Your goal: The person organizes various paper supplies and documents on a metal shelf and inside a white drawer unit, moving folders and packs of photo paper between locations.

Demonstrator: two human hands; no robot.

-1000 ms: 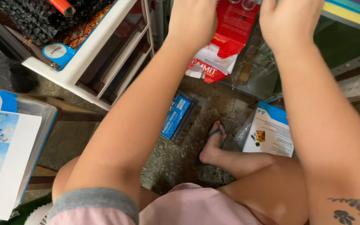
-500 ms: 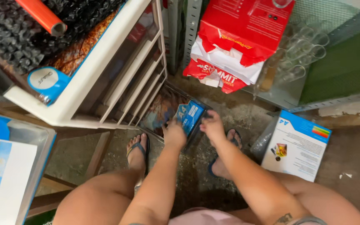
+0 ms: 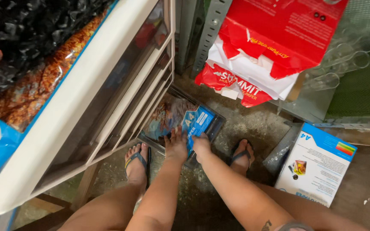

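Blue paper pack point(image 3: 198, 124) partly hidden under both hands, its far end tucked beneath the drawer unit point(image 3: 108, 98), red wrapper point(image 3: 279, 34) cut off by the top edge

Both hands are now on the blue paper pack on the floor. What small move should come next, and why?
Probably curl the fingers under the near edge and lift. The left hand lies flat and the right hand rests on the blue paper pack, which lies flat on the concrete floor beside the drawer unit; neither hand grips it yet.

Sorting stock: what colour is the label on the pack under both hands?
Blue with white print, on the label, seen in the head view.
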